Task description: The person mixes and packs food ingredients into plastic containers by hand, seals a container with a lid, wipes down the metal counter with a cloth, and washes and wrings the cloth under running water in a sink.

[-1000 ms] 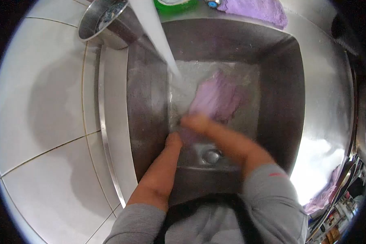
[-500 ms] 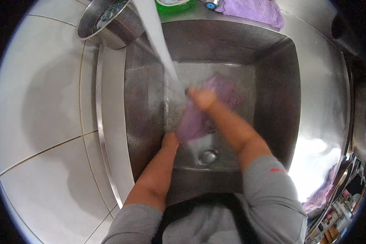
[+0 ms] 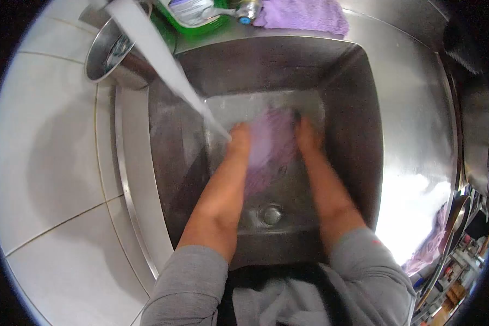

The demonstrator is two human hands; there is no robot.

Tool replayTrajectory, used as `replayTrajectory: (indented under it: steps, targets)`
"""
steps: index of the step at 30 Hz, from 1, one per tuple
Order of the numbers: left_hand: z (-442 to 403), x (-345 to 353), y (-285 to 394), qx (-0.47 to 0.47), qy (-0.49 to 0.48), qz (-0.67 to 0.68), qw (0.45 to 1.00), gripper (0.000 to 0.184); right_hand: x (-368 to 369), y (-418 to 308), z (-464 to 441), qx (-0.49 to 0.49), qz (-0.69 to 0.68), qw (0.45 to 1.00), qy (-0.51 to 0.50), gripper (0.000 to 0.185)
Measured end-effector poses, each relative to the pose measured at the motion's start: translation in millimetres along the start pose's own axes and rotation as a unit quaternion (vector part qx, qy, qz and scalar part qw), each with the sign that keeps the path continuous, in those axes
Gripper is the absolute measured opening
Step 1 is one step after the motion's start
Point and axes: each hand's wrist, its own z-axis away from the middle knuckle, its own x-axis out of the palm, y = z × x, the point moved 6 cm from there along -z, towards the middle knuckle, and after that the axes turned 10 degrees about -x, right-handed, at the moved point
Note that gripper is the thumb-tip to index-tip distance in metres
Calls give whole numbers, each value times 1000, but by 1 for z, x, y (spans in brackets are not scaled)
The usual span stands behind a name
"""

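Note:
A wet purple cloth (image 3: 271,144) is in the steel sink (image 3: 163,157), stretched between my two hands and blurred by motion. My left hand (image 3: 240,138) is at its left edge, close to the faucet spout (image 3: 157,65); its fingers look closed on the cloth. At the cloth's right edge is my right hand (image 3: 308,136), also gripping it, with something dark near the fingertips. The finer finger positions are smeared. Toward the near side of the sink floor lies the round drain (image 3: 271,215).
Behind the sink stand a green container (image 3: 198,26) and a steel pot (image 3: 114,60). A second purple cloth (image 3: 309,16) lies folded on the back ledge. Steel counter (image 3: 418,163) runs along the right, with another pinkish cloth (image 3: 429,250) at its edge. White tiles (image 3: 54,152) border the left.
My left hand has moved up and forward, and my right hand has shifted right, away from the spout. The cloth now sits between them. The whole view has shifted slightly.

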Motion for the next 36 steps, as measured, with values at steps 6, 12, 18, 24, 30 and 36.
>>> replayTrajectory:
  steps: [6,12,18,24,30,36]
  targets:
    - [64,-45,-63,-138,24,-98,985,27,-13,-84,-32,48,-279,958,-55,29]
    - [122,-27,-136,-260,-97,-195,941,42,64,-201,83,-384,-68,877,-280,26]
    - [125,-47,-95,-293,-86,-110,946,45,2,-126,-37,-227,10,961,-156,27]
    - [112,-25,-127,-261,-97,-142,950,40,71,-165,46,-258,-81,931,-244,39]
    - [121,-38,-110,-283,-95,-129,946,33,16,-133,-66,-216,32,968,-121,31]
    - [116,-37,-119,-327,-66,-117,935,42,48,-212,80,-265,-139,895,-329,48]
